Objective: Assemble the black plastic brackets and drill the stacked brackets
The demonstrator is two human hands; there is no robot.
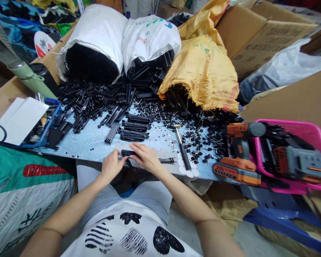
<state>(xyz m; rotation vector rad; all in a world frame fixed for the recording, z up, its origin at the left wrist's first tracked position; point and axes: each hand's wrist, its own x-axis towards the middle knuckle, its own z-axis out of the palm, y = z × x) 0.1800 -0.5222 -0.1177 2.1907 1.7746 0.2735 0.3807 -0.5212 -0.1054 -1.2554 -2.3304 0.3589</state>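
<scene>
My left hand and my right hand meet at the near edge of a pale metal work plate. Both are closed on a flat black plastic part lying on a strip at the plate's edge. The right hand's fingers lie over the part and press it down; the left pinches its left end. Just beyond sit stacked black comb-like parts. A small hammer lies to the right of my right hand.
Two white sacks and a yellow sack spill black parts across the plate. An orange cordless drill lies at right beside a pink basket. A green bottle and white card sit at left.
</scene>
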